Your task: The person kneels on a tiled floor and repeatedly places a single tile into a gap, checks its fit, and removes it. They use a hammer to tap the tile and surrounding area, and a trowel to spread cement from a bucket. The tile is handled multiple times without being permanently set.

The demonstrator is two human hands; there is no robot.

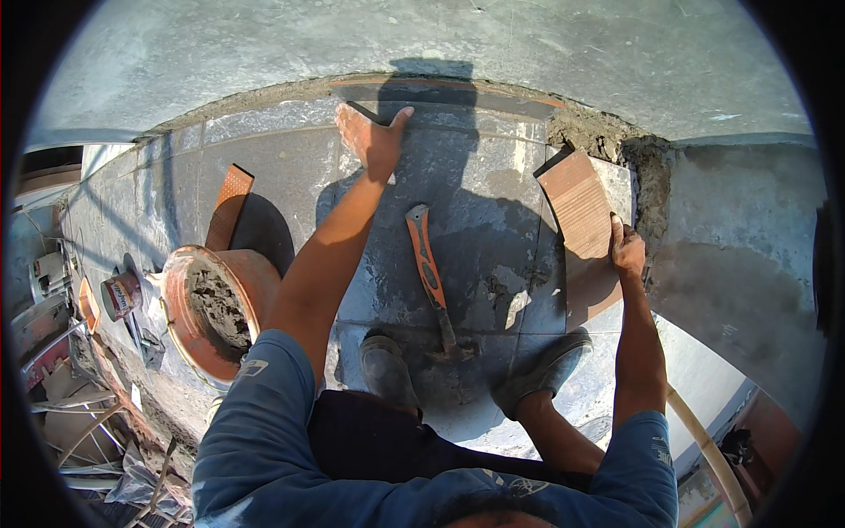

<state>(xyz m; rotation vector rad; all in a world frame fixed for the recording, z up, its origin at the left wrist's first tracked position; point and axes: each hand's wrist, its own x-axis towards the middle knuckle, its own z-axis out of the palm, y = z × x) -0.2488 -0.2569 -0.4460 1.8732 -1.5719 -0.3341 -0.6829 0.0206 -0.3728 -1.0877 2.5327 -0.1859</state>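
My left hand (370,141) reaches out to the floor near the foot of the far wall, its thumb apart from the fingers and nothing held in it. On the right, my right hand (627,249) grips the edge of a brown tile (581,216), whose ridged back faces up. This tile is tilted, casting a narrow shadow along its left side. Between my two arms lies a hammer (426,264) with an orange and grey handle, its head toward my shoes. At the wall base, a dark tile strip (502,99) runs along the joint.
An orange bucket (255,273) of grey mortar (218,312) stands left of my left arm. Beyond it lies a narrow brown tile piece (231,204). A small can (121,295) and scattered debris (88,414) are farther left. Rough mortar (647,176) fills the right corner; a pole (713,453) leans lower right.
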